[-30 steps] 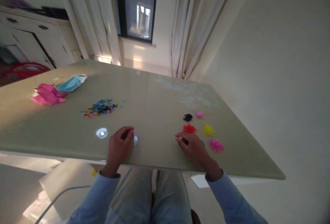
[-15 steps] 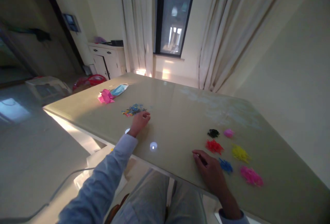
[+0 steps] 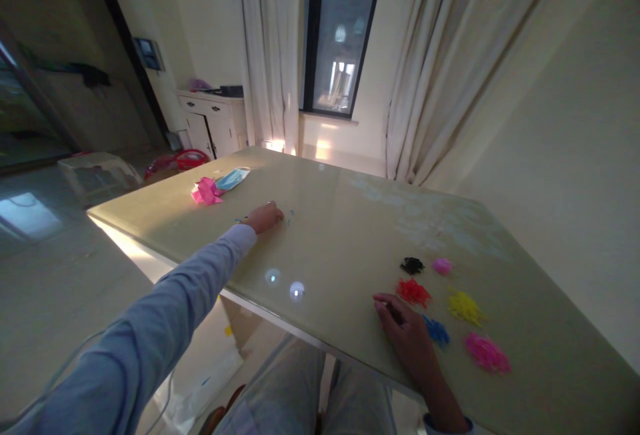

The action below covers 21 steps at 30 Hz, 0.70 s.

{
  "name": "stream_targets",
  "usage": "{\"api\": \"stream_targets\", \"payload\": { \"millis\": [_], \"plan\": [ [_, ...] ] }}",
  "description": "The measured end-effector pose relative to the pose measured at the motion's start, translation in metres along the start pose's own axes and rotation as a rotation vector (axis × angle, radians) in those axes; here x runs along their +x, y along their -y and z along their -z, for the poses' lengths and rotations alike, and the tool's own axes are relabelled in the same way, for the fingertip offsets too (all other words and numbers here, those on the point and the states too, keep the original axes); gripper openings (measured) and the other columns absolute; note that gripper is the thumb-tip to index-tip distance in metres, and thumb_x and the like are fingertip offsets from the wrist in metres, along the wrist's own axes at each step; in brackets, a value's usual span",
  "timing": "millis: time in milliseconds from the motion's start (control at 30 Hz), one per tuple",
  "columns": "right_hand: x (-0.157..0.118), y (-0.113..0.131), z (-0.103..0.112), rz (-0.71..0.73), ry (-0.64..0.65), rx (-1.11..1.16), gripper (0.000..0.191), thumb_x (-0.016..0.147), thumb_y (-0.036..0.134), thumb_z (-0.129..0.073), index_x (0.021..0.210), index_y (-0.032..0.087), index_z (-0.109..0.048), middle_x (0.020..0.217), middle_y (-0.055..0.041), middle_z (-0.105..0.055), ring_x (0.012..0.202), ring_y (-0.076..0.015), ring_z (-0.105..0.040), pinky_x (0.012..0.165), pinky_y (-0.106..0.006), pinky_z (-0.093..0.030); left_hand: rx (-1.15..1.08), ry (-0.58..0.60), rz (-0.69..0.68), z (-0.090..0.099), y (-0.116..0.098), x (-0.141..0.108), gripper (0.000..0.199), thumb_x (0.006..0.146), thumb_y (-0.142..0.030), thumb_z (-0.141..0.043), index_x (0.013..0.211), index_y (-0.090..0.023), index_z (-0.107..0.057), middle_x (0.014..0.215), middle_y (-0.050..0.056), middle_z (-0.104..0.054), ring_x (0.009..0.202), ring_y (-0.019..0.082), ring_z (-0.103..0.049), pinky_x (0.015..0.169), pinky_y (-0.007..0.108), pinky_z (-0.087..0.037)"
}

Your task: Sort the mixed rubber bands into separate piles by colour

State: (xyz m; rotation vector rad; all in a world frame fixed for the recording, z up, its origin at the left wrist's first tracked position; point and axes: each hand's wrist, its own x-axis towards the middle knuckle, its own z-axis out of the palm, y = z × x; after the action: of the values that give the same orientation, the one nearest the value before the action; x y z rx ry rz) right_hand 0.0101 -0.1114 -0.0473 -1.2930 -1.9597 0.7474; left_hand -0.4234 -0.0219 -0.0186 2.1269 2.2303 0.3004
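Observation:
My left hand (image 3: 265, 217) reaches over the far left part of the table, fingers curled down onto the mixed pile of small thin coloured pieces. It covers nearly all of that pile; a few blue bits (image 3: 291, 213) show just to its right. Whatever its fingers hold is hidden. My right hand (image 3: 403, 328) rests near the front edge, thumb and forefinger together in a pinch; I cannot make out anything between them. Close by lie a red pile (image 3: 413, 291) and a blue pile (image 3: 437, 331) of similar thin rubber-band-like pieces.
Farther right sit a black pile (image 3: 412, 265), a small pink clump (image 3: 443, 266), a yellow pile (image 3: 465, 307) and a bright pink pile (image 3: 487, 353). A blue face mask (image 3: 233, 179) and folded pink paper (image 3: 206, 191) lie on the table (image 3: 330, 235) at far left.
My left hand has moved forward and slightly left, from the near side of the mixed pile to over it, covering it. My right hand has stayed almost still. The view has tilted slightly up.

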Motion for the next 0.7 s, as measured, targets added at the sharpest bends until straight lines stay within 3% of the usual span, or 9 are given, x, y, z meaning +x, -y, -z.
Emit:
{"api": "stream_targets", "payload": {
  "millis": [167,400,600,700],
  "plan": [
    [0.001,0.000,-0.001,-0.011,-0.015,0.011,0.036,0.087,0.048,-0.051,0.094,0.020,-0.072,0.064,-0.0023,-0.063,0.056,-0.0202,-0.058,0.054,-0.031,-0.045,0.045,0.049,-0.005,-0.001,0.003,0.002,0.027,0.089,-0.022,-0.051,0.100,-0.020,-0.075,0.112,0.014,-0.061,0.087,0.020,-0.063,0.078,0.029,-0.046],
    [0.003,-0.007,-0.002,-0.029,-0.021,0.027,0.038,0.087,0.049,-0.051,0.093,0.018,-0.072,0.064,-0.0024,-0.063,0.057,-0.0192,-0.058,0.055,-0.029,-0.045,0.003,0.022,0.029,0.002,0.002,0.006,0.028,0.091,-0.020,-0.048,0.108,-0.017,-0.069,0.118,0.014,-0.061,0.092,0.019,-0.063,0.081,0.027,-0.046],
    [0.005,-0.009,0.000,-0.024,-0.021,0.026,0.040,0.087,0.049,-0.051,0.093,0.016,-0.073,0.062,-0.0016,-0.061,0.057,-0.0183,-0.057,0.054,-0.028,-0.044,-0.116,0.020,0.080,0.003,-0.001,0.008,0.034,0.096,-0.023,-0.036,0.106,-0.016,-0.067,0.094,0.010,-0.070,0.066,0.014,-0.064,0.072,0.026,-0.048],
    [0.005,-0.010,0.000,-0.023,-0.019,0.028,0.039,0.087,0.049,-0.051,0.093,0.017,-0.073,0.063,-0.0020,-0.062,0.056,-0.0183,-0.057,0.054,-0.028,-0.044,-0.176,0.027,0.095,0.003,-0.002,0.008,0.033,0.095,-0.023,-0.035,0.105,-0.015,-0.066,0.092,0.009,-0.071,0.054,0.011,-0.060,0.064,0.024,-0.047]
  ]
}}
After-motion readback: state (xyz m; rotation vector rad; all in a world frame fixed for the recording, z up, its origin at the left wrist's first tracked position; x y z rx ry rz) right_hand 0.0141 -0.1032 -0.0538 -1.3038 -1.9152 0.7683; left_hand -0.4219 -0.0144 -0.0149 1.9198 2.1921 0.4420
